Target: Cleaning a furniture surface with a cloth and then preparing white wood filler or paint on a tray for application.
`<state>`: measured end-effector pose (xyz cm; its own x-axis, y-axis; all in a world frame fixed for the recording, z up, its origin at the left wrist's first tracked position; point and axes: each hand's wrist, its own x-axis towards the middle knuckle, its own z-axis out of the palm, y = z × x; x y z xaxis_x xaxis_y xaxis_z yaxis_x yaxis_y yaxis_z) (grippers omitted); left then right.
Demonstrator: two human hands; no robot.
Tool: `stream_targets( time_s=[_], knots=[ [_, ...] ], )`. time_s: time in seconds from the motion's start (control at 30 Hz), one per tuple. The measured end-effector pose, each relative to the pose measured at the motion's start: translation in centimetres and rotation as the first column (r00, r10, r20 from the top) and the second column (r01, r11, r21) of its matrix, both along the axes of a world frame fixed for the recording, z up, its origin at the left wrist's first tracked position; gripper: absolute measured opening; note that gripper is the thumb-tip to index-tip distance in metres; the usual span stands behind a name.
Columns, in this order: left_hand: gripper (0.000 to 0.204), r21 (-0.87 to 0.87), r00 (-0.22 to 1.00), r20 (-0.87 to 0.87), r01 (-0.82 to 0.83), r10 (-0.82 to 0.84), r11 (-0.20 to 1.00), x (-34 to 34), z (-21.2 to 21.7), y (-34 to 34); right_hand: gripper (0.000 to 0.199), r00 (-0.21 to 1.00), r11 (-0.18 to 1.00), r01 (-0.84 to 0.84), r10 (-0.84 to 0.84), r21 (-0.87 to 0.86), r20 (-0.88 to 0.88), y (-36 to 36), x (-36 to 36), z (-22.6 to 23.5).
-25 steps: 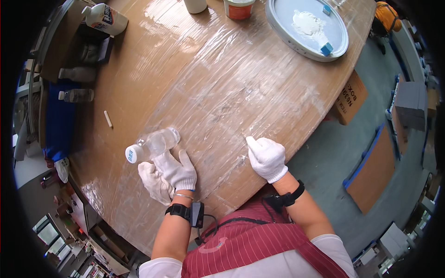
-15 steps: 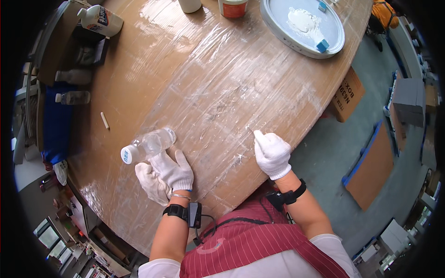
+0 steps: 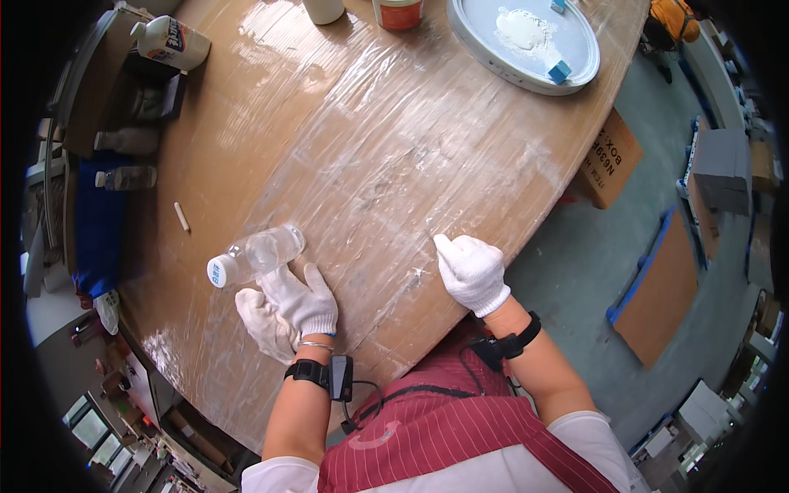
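My left hand wears a white knit glove and rests on the table with its fingers stretched out and the thumb apart. Its fingertips reach the near side of a clear plastic bottle with a white cap, lying on its side. A crumpled off-white cloth lies against the outer edge of this hand, partly hidden by it. Closer to the table's right edge is my right hand, also gloved, its fingers curled in with thumb and forefinger pinched together. Whatever it may hold is too small to make out.
Plastic film covers the wooden table. On it are a grey round lid with white powder and blue cubes, a red-and-white tub, a white jug and a white stick. A cardboard box stands beyond the right edge.
The view has shifted slightly, so the table things sit a little higher and further left. My right hand has moved slightly left, still closed; my left hand stays by the bottle.
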<state>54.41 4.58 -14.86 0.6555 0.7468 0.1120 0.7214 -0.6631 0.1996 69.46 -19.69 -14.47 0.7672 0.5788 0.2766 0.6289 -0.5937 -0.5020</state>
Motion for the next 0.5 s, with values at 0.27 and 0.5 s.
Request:
stream_targets(
  time_s=[0.27, 0.5],
  knots=[
    [0.041, -0.166, 0.929, -0.055, 0.352, -0.365, 0.921, -2.3, 6.4, 3.1, 0.024, 0.997, 0.997, 0.081, -0.081, -0.012, 0.009, -1.0, 0.8, 0.2],
    [0.035, -0.145, 0.945, 0.326, 0.07, -0.019, 0.987, -7.2, 3.7, 4.4, 0.021, 0.98, 0.955, 0.192, -0.175, 0.226, -0.094, -3.3, 3.2, 0.6]
  ],
)
